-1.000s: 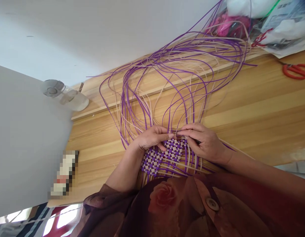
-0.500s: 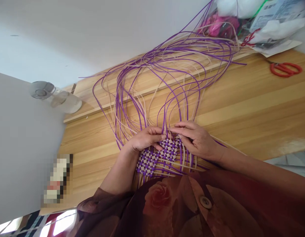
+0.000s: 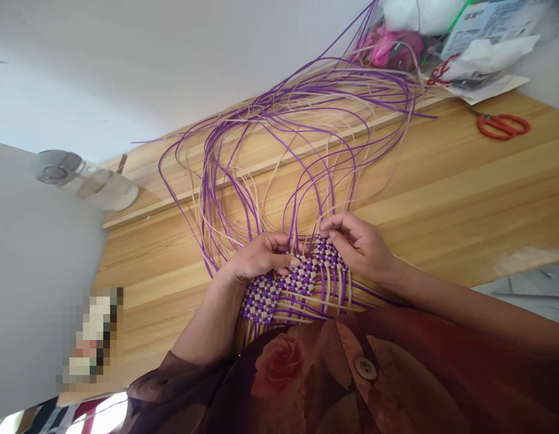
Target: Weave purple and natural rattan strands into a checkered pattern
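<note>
A purple and cream woven piece (image 3: 261,296) lies close to my body, its knobbly checks running up to the right. My left hand (image 3: 266,256) grips its upper edge, thumb on top and fingers behind. At the upper right corner, my right hand (image 3: 361,244) pinches a cream strand between thumb and fingertips, beside the weave. Long purple and cream strands (image 3: 322,181) rise from the upper edge and loop away over the table. More loose strands (image 3: 337,289) stretch out below and to the right of the weave. The fingertips behind the weave are hidden.
Red-handled scissors (image 3: 503,125) lie on the wooden table (image 3: 464,199) at right. Plastic bags and papers (image 3: 480,54) are heaped at the back right. A clear bottle with a grey lid (image 3: 98,181) is at the left, by the wall. A blurred-out object (image 3: 91,337) sits front left.
My right hand has risen slightly from the weave's edge and pinches a strand, uncovering the right corner. A cream strand now loops out to the right. The whole view has shifted slightly.
</note>
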Action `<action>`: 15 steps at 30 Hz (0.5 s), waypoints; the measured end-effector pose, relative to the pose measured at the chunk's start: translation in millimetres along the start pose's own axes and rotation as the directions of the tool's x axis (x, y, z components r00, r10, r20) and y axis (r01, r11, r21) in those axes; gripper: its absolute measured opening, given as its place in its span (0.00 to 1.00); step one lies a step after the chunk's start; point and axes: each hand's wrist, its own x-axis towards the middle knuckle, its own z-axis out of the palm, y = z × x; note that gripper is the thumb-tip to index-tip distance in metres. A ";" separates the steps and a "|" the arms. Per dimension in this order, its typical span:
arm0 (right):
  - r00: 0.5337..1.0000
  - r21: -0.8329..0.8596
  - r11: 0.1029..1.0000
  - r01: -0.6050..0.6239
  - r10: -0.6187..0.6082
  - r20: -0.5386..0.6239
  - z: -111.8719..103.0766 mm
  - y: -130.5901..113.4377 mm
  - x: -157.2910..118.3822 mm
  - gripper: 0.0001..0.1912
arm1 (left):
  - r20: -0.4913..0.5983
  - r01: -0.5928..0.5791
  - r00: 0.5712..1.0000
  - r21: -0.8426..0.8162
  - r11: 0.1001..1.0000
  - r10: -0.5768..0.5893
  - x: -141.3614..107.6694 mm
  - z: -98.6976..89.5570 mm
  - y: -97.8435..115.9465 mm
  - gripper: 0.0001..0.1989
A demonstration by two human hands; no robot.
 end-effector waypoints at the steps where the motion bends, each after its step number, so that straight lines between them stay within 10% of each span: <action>1: 1.000 -0.001 1.000 0.007 -0.007 0.001 -0.7 0.4 0.5 0.10 | -0.003 -0.004 1.000 0.003 1.000 0.004 0.5 0.1 -0.7 0.21; 15: 0.993 0.065 0.993 0.095 -0.090 -0.079 -1.6 -1.8 -1.0 0.11 | 0.041 -0.053 0.998 0.070 0.996 0.050 -0.8 2.2 0.8 0.21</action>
